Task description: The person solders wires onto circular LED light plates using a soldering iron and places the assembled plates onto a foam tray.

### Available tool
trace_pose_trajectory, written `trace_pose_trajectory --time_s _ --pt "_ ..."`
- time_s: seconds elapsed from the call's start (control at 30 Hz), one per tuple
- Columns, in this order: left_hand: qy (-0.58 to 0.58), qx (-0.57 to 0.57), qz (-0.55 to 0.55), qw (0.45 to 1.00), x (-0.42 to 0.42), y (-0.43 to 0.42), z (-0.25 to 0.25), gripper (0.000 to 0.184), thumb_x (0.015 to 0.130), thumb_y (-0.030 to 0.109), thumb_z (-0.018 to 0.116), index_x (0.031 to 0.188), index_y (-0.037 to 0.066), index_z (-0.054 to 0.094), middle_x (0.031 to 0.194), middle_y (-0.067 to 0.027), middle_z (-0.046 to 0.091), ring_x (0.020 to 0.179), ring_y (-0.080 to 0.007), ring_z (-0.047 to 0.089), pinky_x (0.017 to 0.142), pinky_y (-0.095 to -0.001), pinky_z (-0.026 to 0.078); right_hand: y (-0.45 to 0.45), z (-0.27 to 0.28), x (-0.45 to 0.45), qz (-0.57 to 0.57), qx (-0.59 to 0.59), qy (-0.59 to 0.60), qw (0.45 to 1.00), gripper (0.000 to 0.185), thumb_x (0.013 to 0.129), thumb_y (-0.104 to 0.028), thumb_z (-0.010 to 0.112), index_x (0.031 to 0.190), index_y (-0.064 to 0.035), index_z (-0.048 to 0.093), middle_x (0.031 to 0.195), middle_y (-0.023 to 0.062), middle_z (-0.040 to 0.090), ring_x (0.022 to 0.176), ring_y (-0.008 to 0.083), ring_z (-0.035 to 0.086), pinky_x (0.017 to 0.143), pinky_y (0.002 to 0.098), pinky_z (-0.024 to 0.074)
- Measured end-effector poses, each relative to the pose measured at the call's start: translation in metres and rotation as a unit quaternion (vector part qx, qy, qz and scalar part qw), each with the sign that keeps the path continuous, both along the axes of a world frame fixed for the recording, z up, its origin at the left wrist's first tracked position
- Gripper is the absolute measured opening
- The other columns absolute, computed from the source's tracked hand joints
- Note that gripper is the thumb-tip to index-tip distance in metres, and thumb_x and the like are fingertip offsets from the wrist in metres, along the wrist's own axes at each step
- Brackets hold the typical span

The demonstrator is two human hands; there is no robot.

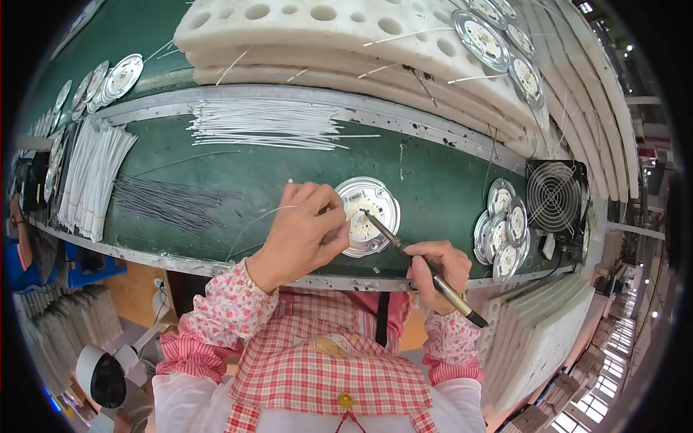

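Observation:
A round metal disc with a white circuit board (370, 232) lies on the green bench near its front edge. My left hand (307, 231) is closed at the disc's left side, fingers pinched on a thin white wire (249, 229) that trails off to the left. The pinched end is hidden by the fingers. In my right hand (440, 270) is a soldering iron (393, 239), held like a pen. Its dark tip touches or hovers just over the middle of the board; which of the two I cannot tell.
White wires (267, 124) lie behind the disc, with dark wires (170, 202) and bundled white wires (92, 173) at left. Several stacked discs (498, 245) and a fan (554, 196) stand at right. Foam trays (346, 43) fill the back. A person's arm (22, 234) shows far left.

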State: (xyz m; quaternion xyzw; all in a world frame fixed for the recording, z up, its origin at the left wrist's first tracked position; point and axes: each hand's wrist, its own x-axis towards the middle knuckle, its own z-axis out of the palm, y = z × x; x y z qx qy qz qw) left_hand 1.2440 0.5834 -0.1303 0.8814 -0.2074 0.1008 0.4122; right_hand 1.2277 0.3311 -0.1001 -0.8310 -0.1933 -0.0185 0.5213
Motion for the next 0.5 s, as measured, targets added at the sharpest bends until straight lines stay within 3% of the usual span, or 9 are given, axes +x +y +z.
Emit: trace_pose_trajectory --time_s 0.2,0.5 --pt "0.003 0.015 -0.015 1.000 0.0033 -0.0017 0.0000 0.010 0.076 0.010 0.073 0.077 0.008 0.063 0.089 -0.0024 0.057 0.086 -0.0226 0.054 0.080 -0.0388 0.037 0.0005 -0.0029 0.0038 0.003 -0.020 0.004 1.000 0.011 0.086 -0.002 0.067 0.096 -0.0002 0.070 0.059 0.0055 0.059 0.048 0.0144 0.054 0.050 0.0282 0.0411" --pt "0.018 0.031 -0.018 0.999 0.0072 -0.0065 0.0000 0.008 0.081 0.011 0.072 0.080 0.007 0.065 0.088 -0.0037 0.056 0.084 -0.0227 0.053 0.079 -0.0387 0.036 -0.0033 0.0032 0.0104 0.014 -0.022 0.043 0.999 0.010 0.089 -0.004 0.064 0.097 0.0018 0.067 0.063 0.0069 0.063 0.054 0.0127 0.061 0.054 0.0269 0.0466"
